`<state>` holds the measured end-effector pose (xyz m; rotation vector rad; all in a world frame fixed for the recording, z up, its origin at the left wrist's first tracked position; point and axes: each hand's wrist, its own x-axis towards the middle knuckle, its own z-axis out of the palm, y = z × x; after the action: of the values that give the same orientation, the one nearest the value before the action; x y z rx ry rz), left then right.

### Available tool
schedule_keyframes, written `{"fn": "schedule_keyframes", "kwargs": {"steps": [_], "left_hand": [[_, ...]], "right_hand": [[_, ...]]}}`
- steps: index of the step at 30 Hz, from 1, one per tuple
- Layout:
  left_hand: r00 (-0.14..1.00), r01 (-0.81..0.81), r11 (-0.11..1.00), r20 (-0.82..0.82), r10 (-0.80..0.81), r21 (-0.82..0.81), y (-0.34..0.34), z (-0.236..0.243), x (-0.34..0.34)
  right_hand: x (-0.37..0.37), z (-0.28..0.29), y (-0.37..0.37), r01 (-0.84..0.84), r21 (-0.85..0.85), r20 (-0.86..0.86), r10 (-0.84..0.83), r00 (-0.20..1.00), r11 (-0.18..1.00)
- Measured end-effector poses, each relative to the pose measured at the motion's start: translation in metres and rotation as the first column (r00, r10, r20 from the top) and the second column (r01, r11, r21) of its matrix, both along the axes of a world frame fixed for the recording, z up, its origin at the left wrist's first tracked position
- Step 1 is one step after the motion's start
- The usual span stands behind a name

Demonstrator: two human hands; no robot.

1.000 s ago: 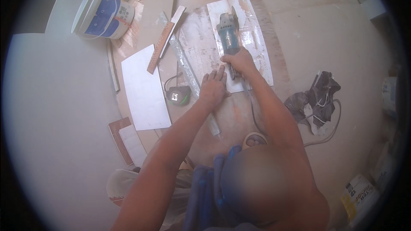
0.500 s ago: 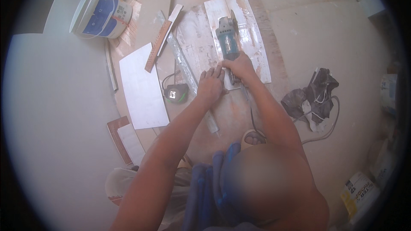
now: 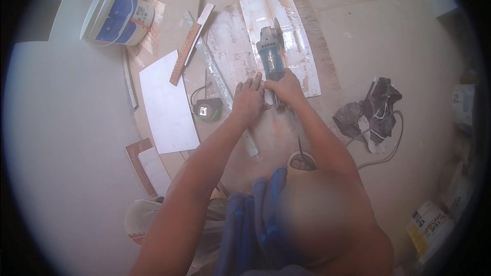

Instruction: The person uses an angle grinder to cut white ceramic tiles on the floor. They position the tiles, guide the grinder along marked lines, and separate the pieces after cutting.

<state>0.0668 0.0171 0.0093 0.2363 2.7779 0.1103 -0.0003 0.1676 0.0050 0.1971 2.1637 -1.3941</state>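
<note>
My right hand (image 3: 286, 88) is wrapped round the rear grip of a teal and grey angle grinder (image 3: 271, 57), its cable trailing back toward me. The grinder's disc (image 3: 277, 29) stands edge-on over a glossy white tile (image 3: 304, 53), which is smeared with reddish dust. Close to the tile's near left corner, my left hand (image 3: 248, 99) presses down with fingers stretched out, holding nothing. The tile lies on a worn, dusty board (image 3: 225, 33). Whether the disc touches the tile is hard to tell.
Left of my hands lie a metal bar (image 3: 215, 69), a tape measure (image 3: 207, 109), a white tile piece (image 3: 166, 105) and a narrow brown-backed strip (image 3: 185, 53). Buckets (image 3: 120, 15) stand far left. A dark crumpled bag (image 3: 376, 110) and a looped cable (image 3: 398, 145) lie at right.
The grinder and my right hand have come slightly nearer to me along the tile. My left hand stays pressed near the corner. The whole view has shifted a little.
</note>
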Motion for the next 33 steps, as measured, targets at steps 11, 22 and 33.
{"fn": "schedule_keyframes", "kwargs": {"steps": [11,22,33], "left_hand": [[0.999,-0.011,1.0,0.033,0.011,0.009,0.001,0.003,-0.001],[1.0,0.003,1.0,-0.011,-0.003,-0.005,-0.001,-0.005,-0.001],[0.998,0.013,1.0,-0.064,-0.012,0.003,-0.002,-0.007,0.002]], "right_hand": [[0.019,0.01,0.008,0.015,0.002,0.013,-0.015,1.0,1.0],[0.034,0.01,0.013,0.03,-0.035,0.026,-0.029,0.999,0.999],[0.076,0.01,0.029,0.027,-0.088,0.09,-0.02,0.996,0.996]]}}
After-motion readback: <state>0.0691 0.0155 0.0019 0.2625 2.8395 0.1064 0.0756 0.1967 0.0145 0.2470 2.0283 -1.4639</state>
